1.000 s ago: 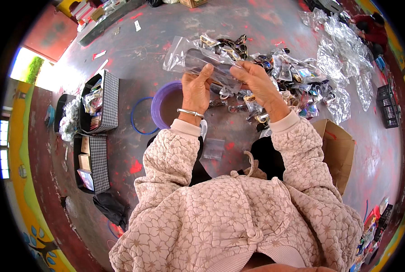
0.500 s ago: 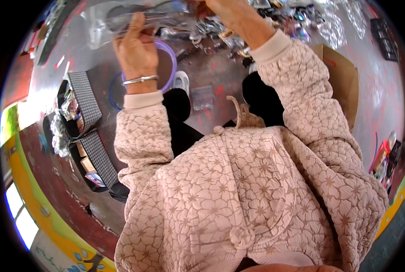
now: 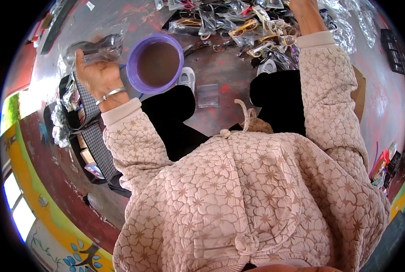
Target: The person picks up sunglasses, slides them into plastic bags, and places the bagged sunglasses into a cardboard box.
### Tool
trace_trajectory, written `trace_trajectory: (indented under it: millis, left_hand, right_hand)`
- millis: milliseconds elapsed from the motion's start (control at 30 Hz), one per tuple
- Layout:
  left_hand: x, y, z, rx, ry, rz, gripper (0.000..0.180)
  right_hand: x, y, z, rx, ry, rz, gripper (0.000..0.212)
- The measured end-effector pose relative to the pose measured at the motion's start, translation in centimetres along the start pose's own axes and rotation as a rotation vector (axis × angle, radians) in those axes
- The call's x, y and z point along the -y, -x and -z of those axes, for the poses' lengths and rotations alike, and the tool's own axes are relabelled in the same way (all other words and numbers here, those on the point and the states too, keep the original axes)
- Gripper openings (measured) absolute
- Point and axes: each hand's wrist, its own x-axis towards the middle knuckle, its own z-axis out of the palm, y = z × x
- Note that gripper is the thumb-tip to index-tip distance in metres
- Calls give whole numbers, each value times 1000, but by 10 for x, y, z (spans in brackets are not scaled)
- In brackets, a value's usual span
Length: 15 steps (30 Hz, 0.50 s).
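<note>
At the left, my left hand (image 3: pixel 96 75) is closed on a pair of dark sunglasses (image 3: pixel 103 47) in a clear plastic sleeve, its thumb pointing up. Beside that hand stands a purple bucket (image 3: pixel 131 70) with murky brown liquid in it. My right hand (image 3: pixel 304 13) reaches over the right side of a heap of eyewear in clear sleeves at the far edge; its fingers are cut off by the top of the picture. Yellow-framed glasses (image 3: pixel 244 28) lie in the heap near it.
Two houndstooth boxes (image 3: pixel 94 140) with packets inside stand at my left. A small clear bag (image 3: pixel 208 95) lies on the floor between my feet. Behind my right arm shows a brown cardboard box (image 3: pixel 360 90). A black tray (image 3: pixel 392 51) lies far right.
My left hand has carried the bagged sunglasses left, off the bucket, which now shows fully. My right hand has moved away to the right, over the heap.
</note>
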Motion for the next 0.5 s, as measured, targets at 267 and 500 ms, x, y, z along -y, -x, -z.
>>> trace_trajectory:
  millis: [267, 500]
  left_hand:
    - [26, 10, -7, 247, -21, 299, 27]
    - [39, 23, -22, 256, -77, 380, 23]
  right_hand:
    - [23, -27, 80, -146, -290, -64, 19]
    - [-31, 30, 196, 138, 338, -104, 23]
